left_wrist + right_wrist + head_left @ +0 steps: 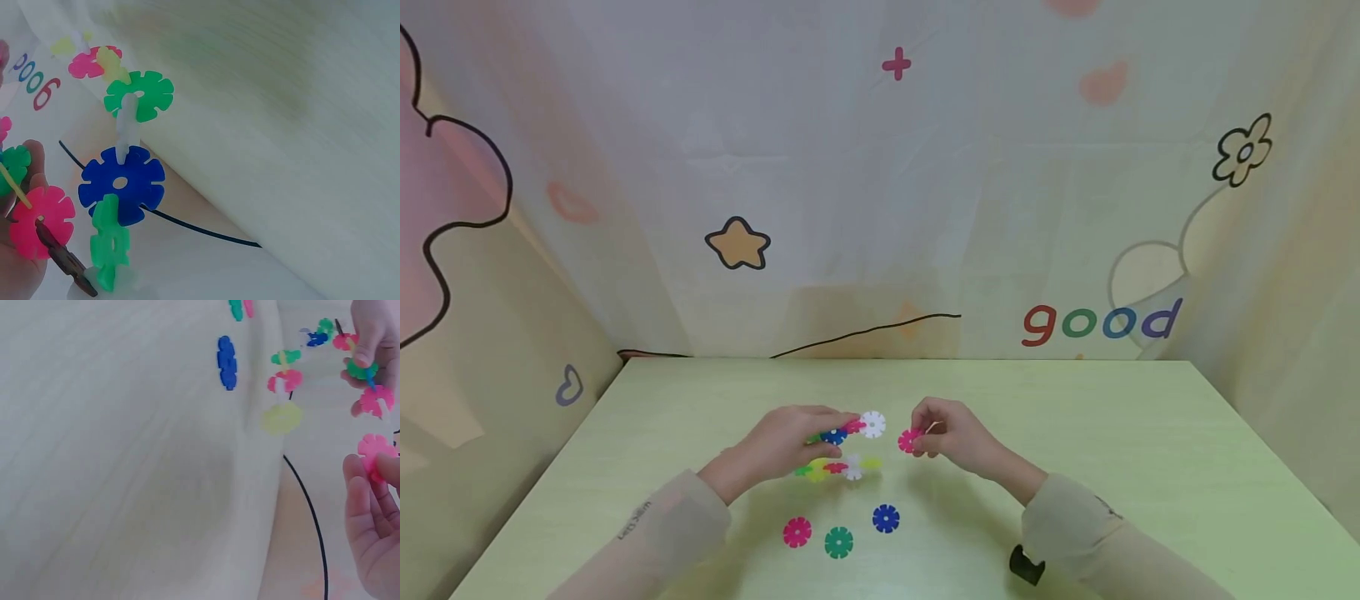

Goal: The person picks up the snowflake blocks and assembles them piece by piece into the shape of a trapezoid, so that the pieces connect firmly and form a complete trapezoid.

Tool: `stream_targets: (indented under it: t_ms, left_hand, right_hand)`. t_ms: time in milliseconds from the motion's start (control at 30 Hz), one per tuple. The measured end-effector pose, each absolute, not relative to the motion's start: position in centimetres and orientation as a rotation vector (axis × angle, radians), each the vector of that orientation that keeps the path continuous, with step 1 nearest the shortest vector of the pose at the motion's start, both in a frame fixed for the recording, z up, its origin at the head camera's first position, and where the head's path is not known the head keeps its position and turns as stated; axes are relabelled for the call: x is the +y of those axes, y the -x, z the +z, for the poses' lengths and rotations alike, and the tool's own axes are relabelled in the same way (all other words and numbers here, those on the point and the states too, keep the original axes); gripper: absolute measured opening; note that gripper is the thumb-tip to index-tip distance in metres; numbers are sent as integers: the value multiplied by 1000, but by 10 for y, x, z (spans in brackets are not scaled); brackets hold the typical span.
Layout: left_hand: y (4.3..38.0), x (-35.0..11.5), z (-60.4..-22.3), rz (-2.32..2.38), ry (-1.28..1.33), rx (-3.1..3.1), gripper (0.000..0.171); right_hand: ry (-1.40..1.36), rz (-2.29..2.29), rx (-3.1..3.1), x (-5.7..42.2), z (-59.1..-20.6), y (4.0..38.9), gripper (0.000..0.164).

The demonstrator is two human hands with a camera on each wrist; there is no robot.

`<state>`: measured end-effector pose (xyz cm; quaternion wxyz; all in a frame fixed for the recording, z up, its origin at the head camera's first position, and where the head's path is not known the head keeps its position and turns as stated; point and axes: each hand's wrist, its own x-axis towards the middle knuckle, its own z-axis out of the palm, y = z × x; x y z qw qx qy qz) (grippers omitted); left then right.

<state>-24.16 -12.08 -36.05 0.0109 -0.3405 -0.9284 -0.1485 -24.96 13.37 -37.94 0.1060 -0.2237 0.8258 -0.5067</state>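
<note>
My left hand [782, 442] grips a chain of slotted plastic flower discs, fingers and thumb around one of its green discs [362, 370]. The chain bends back on itself: a lower run hangs below the hand and ends in a yellow disc [282, 419]. At the end of the upper run is a white disc [872, 417], joined to a pink one. In the left wrist view a large blue disc [147, 187] shows mid-chain, slotted to white and green ones. Between thumb and fingers, my right hand [962, 435] pinches a single pink disc [907, 440], a short gap from the white disc.
Loose on the pale table [1112, 467] lie a pink disc [797, 523], a green disc [832, 546] and a blue disc [886, 510], all nearer to me than the chain. A small black object [1027, 567] is beside the right sleeve. A printed curtain [850, 208] stands behind.
</note>
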Motion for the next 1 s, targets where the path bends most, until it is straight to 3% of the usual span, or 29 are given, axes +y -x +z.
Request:
stream_targets:
  t_ms: [1000]
  left_hand:
    - [231,-115,-360,-669,1247,-2860,49]
  right_hand:
    - [711,-1615,2611,125,-371,231,9]
